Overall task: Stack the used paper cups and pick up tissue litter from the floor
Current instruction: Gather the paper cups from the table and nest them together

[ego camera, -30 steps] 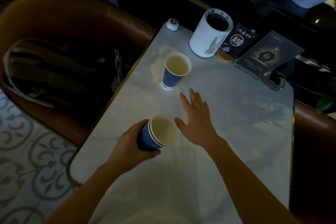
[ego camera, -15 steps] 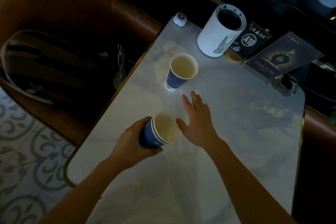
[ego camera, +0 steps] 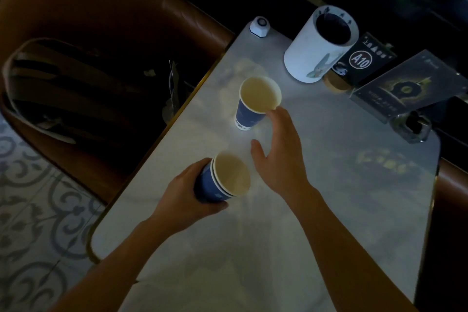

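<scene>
My left hand (ego camera: 186,191) grips a stack of nested blue paper cups (ego camera: 224,180), tilted with the cream insides facing right, just above the pale table (ego camera: 329,185). A single blue paper cup (ego camera: 255,101) stands upright farther up the table. My right hand (ego camera: 281,154) reaches toward it with fingers spread; the fingertips are at the cup's right rim and the thumb is well apart below. No tissue litter shows on the visible floor.
A white cylindrical holder (ego camera: 319,48), a small white device (ego camera: 259,26), an A10 table sign (ego camera: 361,61), a dark menu card (ego camera: 407,88) and a glass ashtray (ego camera: 411,126) line the far edge. A brown leather chair (ego camera: 106,40) holding a dark bag stands left. Patterned floor tiles (ego camera: 38,210) lie below.
My right hand has moved forward from beside the held stack up to the standing cup's rim. The left hand keeps holding the stack in about the same place.
</scene>
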The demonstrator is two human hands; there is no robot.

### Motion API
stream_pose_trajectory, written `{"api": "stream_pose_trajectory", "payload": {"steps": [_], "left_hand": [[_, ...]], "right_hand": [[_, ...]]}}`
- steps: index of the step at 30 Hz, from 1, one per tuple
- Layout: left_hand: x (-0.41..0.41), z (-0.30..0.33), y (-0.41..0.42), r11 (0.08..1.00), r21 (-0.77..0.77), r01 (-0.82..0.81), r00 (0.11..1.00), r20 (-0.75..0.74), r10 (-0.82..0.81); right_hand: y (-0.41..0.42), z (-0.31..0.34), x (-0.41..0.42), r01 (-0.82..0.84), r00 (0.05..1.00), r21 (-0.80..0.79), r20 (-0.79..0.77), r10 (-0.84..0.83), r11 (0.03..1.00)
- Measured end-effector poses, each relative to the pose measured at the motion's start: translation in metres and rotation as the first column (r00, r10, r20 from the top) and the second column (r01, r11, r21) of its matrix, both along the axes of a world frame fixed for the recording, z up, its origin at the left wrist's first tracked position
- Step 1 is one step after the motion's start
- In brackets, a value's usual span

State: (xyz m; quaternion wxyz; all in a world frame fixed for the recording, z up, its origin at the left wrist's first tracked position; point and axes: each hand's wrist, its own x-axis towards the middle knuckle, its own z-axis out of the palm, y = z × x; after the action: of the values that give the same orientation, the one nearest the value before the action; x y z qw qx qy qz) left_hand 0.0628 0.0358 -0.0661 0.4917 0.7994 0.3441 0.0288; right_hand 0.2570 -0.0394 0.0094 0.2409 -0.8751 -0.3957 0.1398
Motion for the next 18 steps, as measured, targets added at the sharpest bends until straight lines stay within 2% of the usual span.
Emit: {"api": "stream_pose_trajectory", "payload": {"steps": [4, 7, 14, 18], "left_hand": [[-0.001, 0.0, 0.003, 0.999, -0.053, -0.01, 0.999, 0.045, 0.012], [-0.001, 0.0, 0.004, 0.999, -0.051, 0.002, 0.998, 0.058, 0.001], [-0.001, 0.002, 0.001, 0.999, -0.035, 0.005, 0.997, 0.076, -0.003], [-0.005, 0.005, 0.0, 0.999, -0.034, 0.0, 0.996, 0.089, 0.003]], "right_hand": [[0.005, -0.005, 0.006, -0.026, 0.994, -0.106, 0.101, 0.037, 0.994], [0.005, -0.007, 0.01, -0.009, 0.986, -0.121, 0.164, 0.028, 0.993], [0.004, -0.013, 0.011, -0.077, 0.99, -0.192, 0.105, 0.099, 0.978], [-0.003, -0.011, 0.006, -0.053, 0.996, -0.144, 0.062, 0.063, 0.988]]}}
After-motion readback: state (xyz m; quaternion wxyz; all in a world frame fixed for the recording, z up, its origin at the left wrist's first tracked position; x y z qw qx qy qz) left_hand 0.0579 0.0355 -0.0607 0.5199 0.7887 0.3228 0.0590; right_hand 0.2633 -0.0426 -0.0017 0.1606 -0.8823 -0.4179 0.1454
